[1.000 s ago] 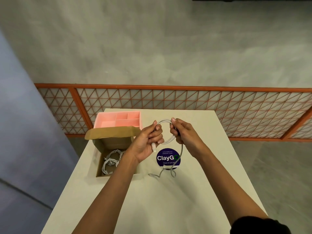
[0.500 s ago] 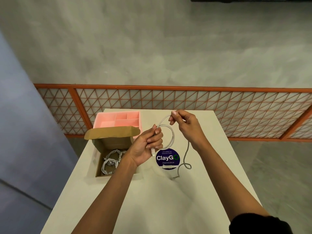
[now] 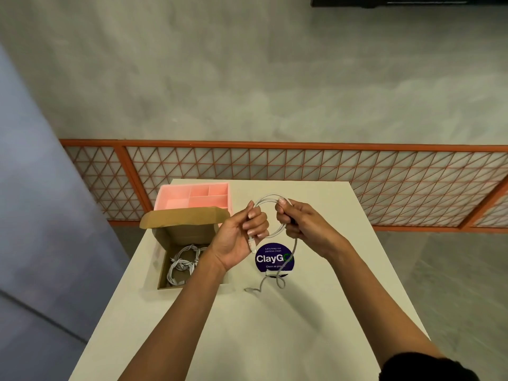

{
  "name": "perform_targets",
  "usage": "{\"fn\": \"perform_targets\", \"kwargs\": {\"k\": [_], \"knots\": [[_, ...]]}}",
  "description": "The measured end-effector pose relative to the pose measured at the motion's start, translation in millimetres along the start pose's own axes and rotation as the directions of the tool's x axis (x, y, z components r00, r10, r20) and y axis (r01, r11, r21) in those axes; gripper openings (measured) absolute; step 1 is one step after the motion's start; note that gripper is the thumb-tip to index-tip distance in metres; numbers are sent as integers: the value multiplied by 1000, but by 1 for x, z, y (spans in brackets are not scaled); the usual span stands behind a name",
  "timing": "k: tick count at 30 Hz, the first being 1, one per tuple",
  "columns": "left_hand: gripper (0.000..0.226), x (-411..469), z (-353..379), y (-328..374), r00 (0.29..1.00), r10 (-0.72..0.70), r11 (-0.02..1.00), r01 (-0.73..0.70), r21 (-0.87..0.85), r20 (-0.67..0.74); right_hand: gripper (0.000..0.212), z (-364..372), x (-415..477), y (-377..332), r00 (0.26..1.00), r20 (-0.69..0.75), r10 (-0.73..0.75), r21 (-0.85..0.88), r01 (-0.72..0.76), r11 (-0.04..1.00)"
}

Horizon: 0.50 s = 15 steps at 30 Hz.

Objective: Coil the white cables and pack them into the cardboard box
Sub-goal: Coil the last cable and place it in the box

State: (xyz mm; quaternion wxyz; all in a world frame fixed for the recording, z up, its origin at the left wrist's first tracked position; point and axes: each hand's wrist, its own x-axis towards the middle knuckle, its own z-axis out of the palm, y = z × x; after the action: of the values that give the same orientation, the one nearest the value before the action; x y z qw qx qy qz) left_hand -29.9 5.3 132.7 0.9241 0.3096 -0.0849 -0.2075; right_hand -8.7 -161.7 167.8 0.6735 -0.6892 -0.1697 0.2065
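Note:
A white cable (image 3: 268, 199) forms a small loop held above the table between both hands. My left hand (image 3: 242, 235) grips the loop's left side, and the cable's plug sticks out below its fingers. My right hand (image 3: 299, 224) pinches the loop's right side near the top. The loose tail hangs from the right hand and ends in a curl on the table (image 3: 277, 281). To the left stands the open cardboard box (image 3: 176, 237) with several coiled white cables (image 3: 182, 261) inside.
A pink divided tray (image 3: 192, 196) sits behind the box at the table's far left. A round purple ClayGo sticker (image 3: 270, 259) lies on the white table (image 3: 247, 339) under the hands. An orange lattice railing runs beyond the table's far edge.
My right hand has come back down and left to the loop, laying another turn beside the left hand. The loose tail has shortened and slid left on the table.

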Motion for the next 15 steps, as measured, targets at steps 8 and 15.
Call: {"fn": "perform_targets", "kwargs": {"k": [8,15], "knots": [[33,0,-1,4,997,66,994,-63,-84,36,28,-7,-1,0,997,-3,-82,-72,81,994],[49,-4,0,13,988,152,986,-150,-74,24,29,-12,0,13,989,-91,-118,-247,92,965]]}}
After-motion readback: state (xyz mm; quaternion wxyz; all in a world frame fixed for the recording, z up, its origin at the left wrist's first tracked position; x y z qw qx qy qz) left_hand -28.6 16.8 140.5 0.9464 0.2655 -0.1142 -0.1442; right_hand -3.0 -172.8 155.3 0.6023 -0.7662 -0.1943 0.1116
